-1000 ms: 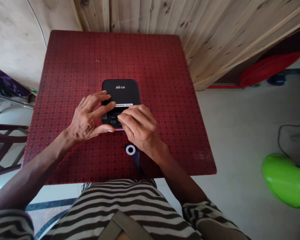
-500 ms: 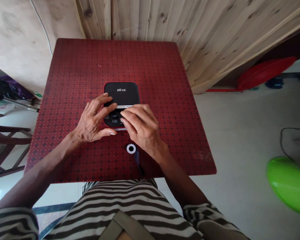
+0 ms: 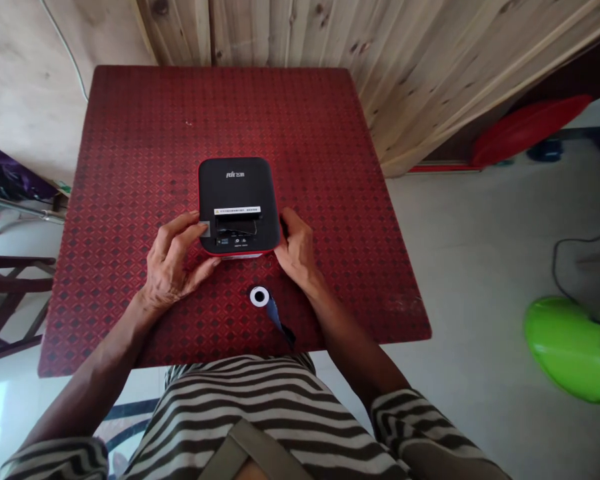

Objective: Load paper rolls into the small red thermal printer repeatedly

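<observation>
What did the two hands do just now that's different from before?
The right hand slid off the top of the black device to its right side. The left hand drew back to the front left corner, thumb below, fingers on top. The white label is uncovered now. The device, the small white roll and the red table stayed put.

1. Right hand [image 3: 295, 253] grips the black device [image 3: 237, 193]; its fingertips are hidden behind the right flank.
2. Left hand [image 3: 173, 263] covers the device's left flank.
3. White label [image 3: 237, 211], between the two grips: print too small to read.
4. Buttons just nearer than the label: markings illegible.
5. Green object [image 3: 570, 350], well right of the grip: cut off by the frame edge.
</observation>
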Demonstrator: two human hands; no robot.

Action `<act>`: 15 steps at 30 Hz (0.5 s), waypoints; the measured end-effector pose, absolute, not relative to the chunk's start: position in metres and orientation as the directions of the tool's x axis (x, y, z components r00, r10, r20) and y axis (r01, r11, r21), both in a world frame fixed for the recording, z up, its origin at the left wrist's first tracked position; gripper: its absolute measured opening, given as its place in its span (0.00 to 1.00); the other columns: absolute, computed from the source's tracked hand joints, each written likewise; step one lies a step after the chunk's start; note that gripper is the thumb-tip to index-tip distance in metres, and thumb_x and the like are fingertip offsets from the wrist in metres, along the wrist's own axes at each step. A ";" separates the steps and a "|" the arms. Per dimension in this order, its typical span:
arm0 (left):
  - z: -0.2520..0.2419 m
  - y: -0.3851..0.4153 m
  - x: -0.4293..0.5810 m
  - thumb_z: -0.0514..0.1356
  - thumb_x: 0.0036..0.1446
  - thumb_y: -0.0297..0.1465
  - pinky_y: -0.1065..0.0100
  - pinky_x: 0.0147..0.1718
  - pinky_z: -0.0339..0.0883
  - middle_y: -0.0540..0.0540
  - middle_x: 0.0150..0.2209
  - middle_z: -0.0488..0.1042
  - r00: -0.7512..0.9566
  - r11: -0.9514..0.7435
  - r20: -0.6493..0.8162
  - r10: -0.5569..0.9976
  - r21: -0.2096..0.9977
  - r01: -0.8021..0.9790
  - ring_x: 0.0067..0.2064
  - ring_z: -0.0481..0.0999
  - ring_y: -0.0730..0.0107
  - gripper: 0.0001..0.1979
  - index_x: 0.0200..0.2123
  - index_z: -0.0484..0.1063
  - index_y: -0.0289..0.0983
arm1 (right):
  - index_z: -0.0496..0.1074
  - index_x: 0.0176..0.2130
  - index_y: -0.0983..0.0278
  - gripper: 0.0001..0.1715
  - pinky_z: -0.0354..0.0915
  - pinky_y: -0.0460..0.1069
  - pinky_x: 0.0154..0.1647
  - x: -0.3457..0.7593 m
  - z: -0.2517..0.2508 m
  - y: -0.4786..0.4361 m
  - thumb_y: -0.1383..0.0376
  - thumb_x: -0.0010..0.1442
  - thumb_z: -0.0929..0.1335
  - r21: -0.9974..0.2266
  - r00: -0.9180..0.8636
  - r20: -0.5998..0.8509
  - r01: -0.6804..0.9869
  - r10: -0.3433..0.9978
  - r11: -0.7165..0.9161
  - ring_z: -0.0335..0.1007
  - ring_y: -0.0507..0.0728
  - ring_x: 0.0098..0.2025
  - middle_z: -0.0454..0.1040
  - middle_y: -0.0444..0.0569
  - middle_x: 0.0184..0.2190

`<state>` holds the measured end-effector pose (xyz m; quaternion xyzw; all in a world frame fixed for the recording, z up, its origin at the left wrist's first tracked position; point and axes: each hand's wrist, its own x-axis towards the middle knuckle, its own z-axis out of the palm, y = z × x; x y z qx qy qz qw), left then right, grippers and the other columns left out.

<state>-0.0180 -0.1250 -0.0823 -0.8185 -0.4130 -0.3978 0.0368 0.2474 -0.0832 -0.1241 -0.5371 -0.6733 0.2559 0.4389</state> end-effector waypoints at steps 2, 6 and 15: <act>-0.083 -0.125 -0.020 0.68 0.68 0.46 0.51 0.58 0.82 0.38 0.62 0.75 0.341 -0.639 0.664 0.665 0.271 0.720 0.61 0.80 0.53 0.32 0.69 0.64 0.47 | 0.65 0.33 0.57 0.13 0.68 0.52 0.41 0.247 -0.124 -0.083 0.58 0.71 0.61 -0.815 -0.043 0.318 0.498 0.947 0.296 0.69 0.55 0.35 0.73 0.45 0.32; -0.081 -0.126 -0.023 0.68 0.67 0.48 0.48 0.58 0.83 0.37 0.61 0.76 0.335 -0.620 0.632 0.699 0.303 0.724 0.61 0.80 0.51 0.32 0.69 0.65 0.49 | 0.64 0.33 0.57 0.13 0.69 0.52 0.42 0.249 -0.122 -0.083 0.60 0.71 0.61 -0.818 -0.061 0.302 0.496 0.951 0.291 0.69 0.55 0.35 0.73 0.44 0.32; -0.078 -0.126 -0.023 0.70 0.66 0.47 0.48 0.52 0.86 0.35 0.61 0.74 0.334 -0.632 0.623 0.707 0.346 0.693 0.56 0.82 0.51 0.33 0.69 0.66 0.49 | 0.64 0.33 0.56 0.13 0.68 0.52 0.40 0.248 -0.120 -0.083 0.60 0.72 0.62 -0.819 -0.057 0.303 0.494 0.951 0.291 0.71 0.55 0.35 0.73 0.45 0.32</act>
